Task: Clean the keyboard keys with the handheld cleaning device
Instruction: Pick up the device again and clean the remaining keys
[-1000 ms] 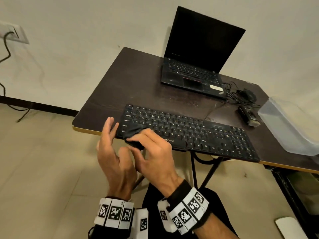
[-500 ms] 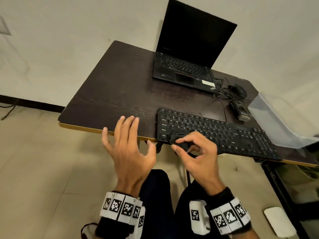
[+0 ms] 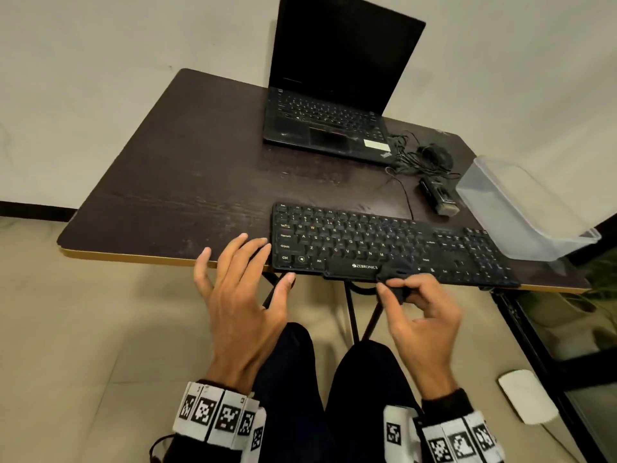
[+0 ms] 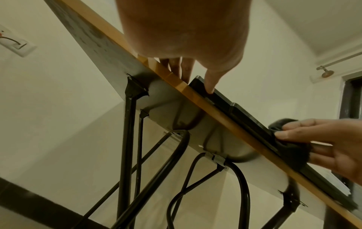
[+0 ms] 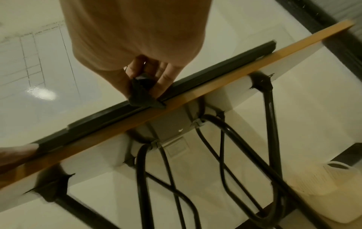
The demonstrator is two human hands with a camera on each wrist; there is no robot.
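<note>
Dark wood table stands against a pale wall, with a laptop at the back, a mouse and a clear tub to the right. At the near edge lies the keyboard. The left hand is spread flat, fingers straight, thumb touching the keyboard's left corner. The right hand pinches a black cloth against the keyboard's front edge, right of the space bar.

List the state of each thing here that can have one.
laptop: lid open, screen dark
keyboard: flat at the table's near edge
black cloth: pinched, at the keyboard's front edge
left hand: fingers spread, thumb on the keyboard's left corner
right hand: pinches the cloth
clear plastic bin: tipped on its side
</note>
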